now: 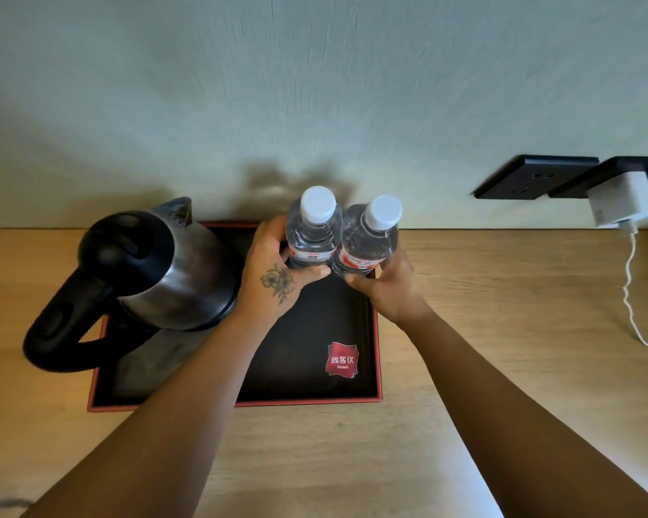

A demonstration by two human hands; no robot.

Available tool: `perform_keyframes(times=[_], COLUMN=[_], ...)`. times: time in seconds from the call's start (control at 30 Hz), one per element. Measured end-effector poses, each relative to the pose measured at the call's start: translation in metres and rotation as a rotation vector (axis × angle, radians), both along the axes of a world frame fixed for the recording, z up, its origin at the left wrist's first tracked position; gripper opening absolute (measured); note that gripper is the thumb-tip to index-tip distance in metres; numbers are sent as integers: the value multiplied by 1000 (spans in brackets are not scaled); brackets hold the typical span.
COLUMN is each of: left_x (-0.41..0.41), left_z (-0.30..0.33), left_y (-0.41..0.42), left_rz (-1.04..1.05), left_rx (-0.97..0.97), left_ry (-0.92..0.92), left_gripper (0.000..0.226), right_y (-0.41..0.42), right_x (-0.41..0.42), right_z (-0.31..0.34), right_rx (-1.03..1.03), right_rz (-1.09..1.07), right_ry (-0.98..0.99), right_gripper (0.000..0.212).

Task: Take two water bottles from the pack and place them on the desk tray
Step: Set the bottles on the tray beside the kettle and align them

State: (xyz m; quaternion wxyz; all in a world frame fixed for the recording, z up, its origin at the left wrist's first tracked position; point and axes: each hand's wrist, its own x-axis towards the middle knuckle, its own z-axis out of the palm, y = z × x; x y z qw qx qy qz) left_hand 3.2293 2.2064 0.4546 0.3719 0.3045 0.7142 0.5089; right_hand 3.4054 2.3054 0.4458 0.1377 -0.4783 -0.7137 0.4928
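Two clear water bottles with white caps and red-and-white labels stand upright side by side at the back right of the black tray (300,400) with a red rim. My left hand (277,278) grips the left bottle (315,233) around its lower body. My right hand (388,289) grips the right bottle (371,237) the same way. The bottles touch each other. Their bases are hidden behind my fingers, so I cannot tell whether they rest on the tray. The pack is not in view.
A steel electric kettle (158,267) with a black handle fills the tray's left part. A red hotel logo (343,360) marks the tray floor. On the wall at right are black sockets (532,177) and a white charger (623,200), its cable trailing over the wooden desk (502,330).
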Motion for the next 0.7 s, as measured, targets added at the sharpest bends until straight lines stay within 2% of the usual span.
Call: perform_keyframes(times=[0.23,0.4,0.53,0.63,0.7], left_x=[-2,-11,-16,-26,-32], left_z=[4,29,82,121,136], left_y=[-1,-6,-16,-14,-8], left_rz=[-43,-91,-169,-310,-436], left_rx=[17,-25,17,70,39], left_ry=[71,197,331,394,432], left_gripper=[89,84,79,75,69], right_y=[-1,3,2,-1,-4], right_x=[-1,6,18,18,16], right_z=[1,30,78,108,121], right_rx=[4,29,87,98,123], right_rz=[2,-42,1,56,75], right_ry=[-31,32,98,82,54], right_gripper=[75,105,97,79,65])
